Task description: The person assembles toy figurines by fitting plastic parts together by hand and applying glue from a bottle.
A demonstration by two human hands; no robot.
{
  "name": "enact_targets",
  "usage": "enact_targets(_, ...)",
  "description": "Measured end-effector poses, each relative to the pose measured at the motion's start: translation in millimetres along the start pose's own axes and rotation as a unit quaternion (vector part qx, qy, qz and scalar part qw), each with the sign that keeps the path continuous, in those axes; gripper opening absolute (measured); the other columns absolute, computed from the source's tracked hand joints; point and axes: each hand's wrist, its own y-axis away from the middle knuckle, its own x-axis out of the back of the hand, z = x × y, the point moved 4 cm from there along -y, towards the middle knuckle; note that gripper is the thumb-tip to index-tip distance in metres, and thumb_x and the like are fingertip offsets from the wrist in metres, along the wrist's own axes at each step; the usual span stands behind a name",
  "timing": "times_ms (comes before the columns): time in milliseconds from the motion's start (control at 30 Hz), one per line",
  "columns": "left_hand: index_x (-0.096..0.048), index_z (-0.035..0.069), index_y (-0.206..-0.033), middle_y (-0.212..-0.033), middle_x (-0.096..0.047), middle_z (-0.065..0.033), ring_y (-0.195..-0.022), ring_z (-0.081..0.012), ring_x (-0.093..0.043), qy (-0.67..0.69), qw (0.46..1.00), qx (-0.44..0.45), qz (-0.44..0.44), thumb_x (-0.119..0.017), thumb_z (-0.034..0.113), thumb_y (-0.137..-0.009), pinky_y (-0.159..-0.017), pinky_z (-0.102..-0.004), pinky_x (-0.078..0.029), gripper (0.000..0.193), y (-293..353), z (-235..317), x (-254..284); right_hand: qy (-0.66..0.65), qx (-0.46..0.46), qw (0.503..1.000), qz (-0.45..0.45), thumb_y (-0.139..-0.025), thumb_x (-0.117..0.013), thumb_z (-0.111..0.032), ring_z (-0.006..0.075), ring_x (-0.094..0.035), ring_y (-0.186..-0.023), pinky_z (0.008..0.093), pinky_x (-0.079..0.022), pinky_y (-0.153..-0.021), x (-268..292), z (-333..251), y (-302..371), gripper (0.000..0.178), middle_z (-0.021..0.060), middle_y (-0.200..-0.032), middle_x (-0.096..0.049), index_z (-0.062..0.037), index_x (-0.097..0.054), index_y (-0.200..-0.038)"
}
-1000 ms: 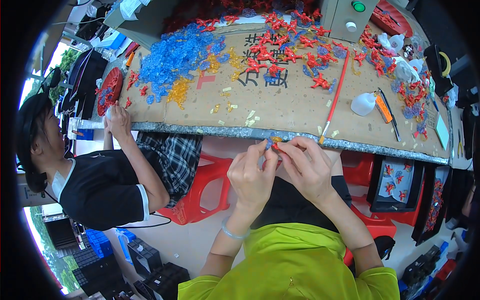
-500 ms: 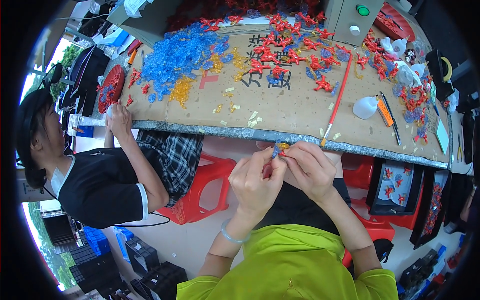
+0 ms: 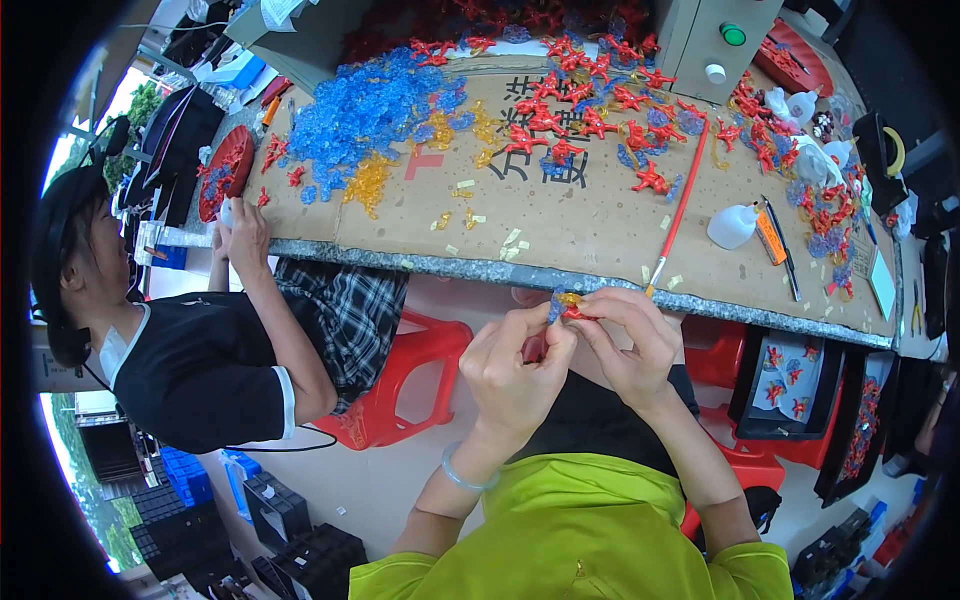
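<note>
In front of the table's near edge, both my hands pinch one small plastic figure with translucent blue, yellow and red parts. My left hand grips its blue side between thumb and forefinger. On the other side, the fingertips of my right hand close on the red and yellow part. My fingers hide some of the piece. Just beyond my right hand, a red-handled brush lies on the cardboard-covered table with its bristles at the near edge.
Piles of blue pieces and yellow pieces lie at the far left, red figures at the far middle. A white bottle stands right of the brush. A co-worker sits at left. Black trays stand at lower right.
My hands stay together at nearly the same place. The figure has turned slightly between my fingers, showing more red. The whole view has shifted a little.
</note>
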Motion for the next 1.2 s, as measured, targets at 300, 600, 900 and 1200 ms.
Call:
enact_targets(300,-0.066,0.001,-0.079,-0.060,-0.062,-0.0054,-0.047,-0.0168,-0.053,0.047,0.996,-0.049,0.059,-0.070,-0.001,-0.064,-0.043,-0.0278,-0.042,0.016,3.8,-2.0,-0.1,-0.030,-0.035,0.999,0.024,-0.068,-0.076,0.004,0.0242,-0.065,-0.083,0.0309,-0.053,-0.074,1.7,5.4,2.2,0.023,0.0137,-0.087,-0.066,0.0031,-0.063,-0.087)
enact_targets(600,-0.065,-0.001,-0.079,-0.065,-0.067,-0.0109,-0.056,-0.0177,-0.066,0.102,0.993,0.055,0.019,-0.070,-0.001,-0.068,-0.050,-0.0259,-0.049,0.012,1.6,-5.2,-0.7,-0.009,-0.035,0.999,0.010,-0.068,-0.077,0.001,0.0243,-0.066,-0.083,0.0310,-0.053,-0.074,4.0,3.1,-0.9,0.025,0.0128,-0.087,-0.067,0.0025,-0.064,-0.089)
enact_targets(900,-0.065,-0.001,-0.080,-0.068,-0.069,-0.0120,-0.060,-0.0181,-0.069,0.144,0.983,0.116,-0.008,-0.069,0.000,-0.071,-0.053,-0.0268,-0.051,0.010,5.9,-12.5,-2.8,-0.024,-0.071,0.997,0.025,-0.069,-0.078,-0.002,0.0212,-0.067,-0.081,0.0284,-0.053,-0.073,2.6,4.4,9.0,0.030,0.0120,-0.090,-0.067,0.0027,-0.064,-0.095)
enact_targets(1200,-0.066,0.001,-0.082,-0.068,-0.065,-0.0084,-0.059,-0.0215,-0.062,-0.030,0.998,-0.049,-0.014,-0.068,-0.002,-0.066,-0.052,-0.0296,-0.048,0.016,-12.0,-2.2,-0.8,0.002,-0.058,0.998,-0.022,-0.070,-0.078,-0.001,0.0220,-0.066,-0.081,0.0286,-0.053,-0.072,6.0,2.9,-11.3,0.033,0.0125,-0.091,-0.067,0.0028,-0.065,-0.100)
